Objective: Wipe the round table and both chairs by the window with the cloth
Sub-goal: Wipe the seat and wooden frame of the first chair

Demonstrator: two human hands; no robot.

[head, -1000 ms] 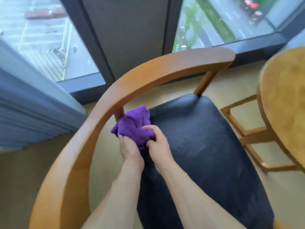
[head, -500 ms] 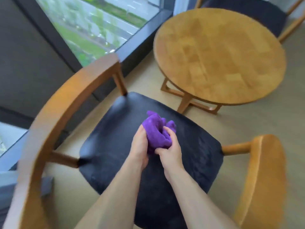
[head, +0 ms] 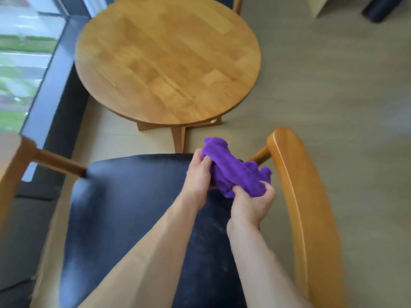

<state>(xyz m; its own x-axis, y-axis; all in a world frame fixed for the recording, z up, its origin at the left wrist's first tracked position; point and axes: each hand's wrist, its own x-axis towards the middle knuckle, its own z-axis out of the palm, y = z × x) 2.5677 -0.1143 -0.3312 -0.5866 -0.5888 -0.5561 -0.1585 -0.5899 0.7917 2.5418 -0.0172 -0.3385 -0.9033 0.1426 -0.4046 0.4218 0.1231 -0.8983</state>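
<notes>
Head view: left hand (head: 196, 177) and right hand (head: 252, 202) both grip the cloth (head: 235, 173) over the chair (head: 142, 218); fold it flat before wiping.

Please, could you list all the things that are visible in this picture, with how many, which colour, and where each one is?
Round wooden table: one, honey-brown, top centre, beside the window, nothing on it.
Near wooden chair with black padded seat: one, brown curved frame, black seat, bottom half of the picture, under the arms.
Far chair: one, only a brown wooden post and a dark seat edge visible, behind the table at the top edge.
Crumpled purple cloth: one, purple, held above the seat's right front corner.
Window: one, dark frame, left edge, blurred green outside.
Floor: pale beige, right side.
Dark object: one, top right, too blurred to identify.
Left hand: grips the cloth.
Right hand: grips the cloth.
</notes>
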